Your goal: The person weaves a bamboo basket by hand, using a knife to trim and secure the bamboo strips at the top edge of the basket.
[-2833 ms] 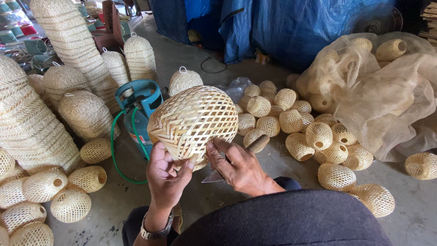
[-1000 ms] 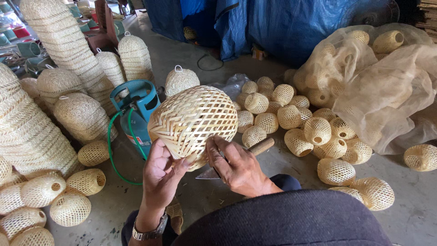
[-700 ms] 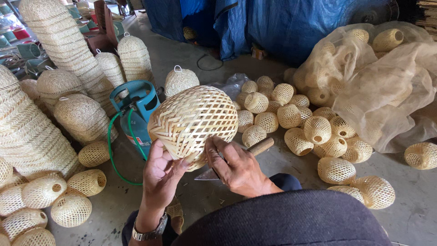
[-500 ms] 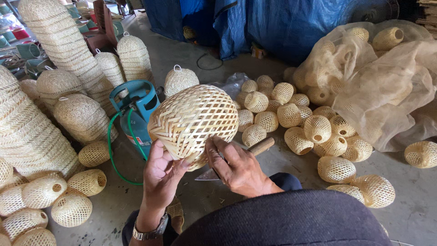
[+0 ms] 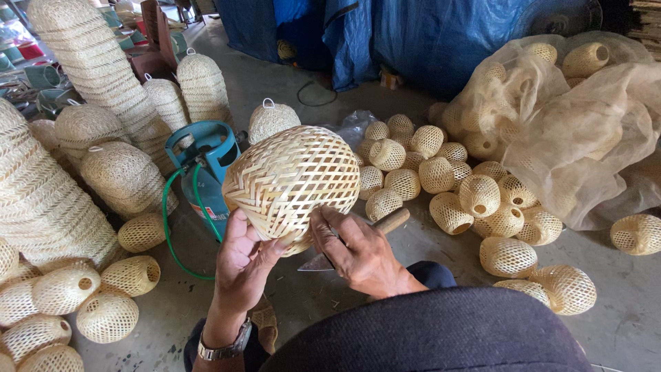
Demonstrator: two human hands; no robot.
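Note:
My left hand (image 5: 242, 265) holds a large round woven bamboo basket (image 5: 292, 180) from below, thumb pressed on its lower rim. My right hand (image 5: 358, 251) pinches the basket's lower edge with its fingertips. Beneath the right hand lies a knife with a wooden handle (image 5: 391, 221) and a grey blade on the concrete floor. A watch sits on my left wrist.
A blue gas cylinder (image 5: 204, 162) with a green hose stands behind the basket. Several small woven balls (image 5: 441, 176) lie at centre right, more in a mesh sack (image 5: 571, 131). Tall stacks of woven shades (image 5: 89, 58) and small baskets (image 5: 103, 313) fill the left. Blue tarp (image 5: 413, 34) hangs behind.
The basket and both hands stay almost where they were. My right fingers have shifted slightly along the basket's lower rim.

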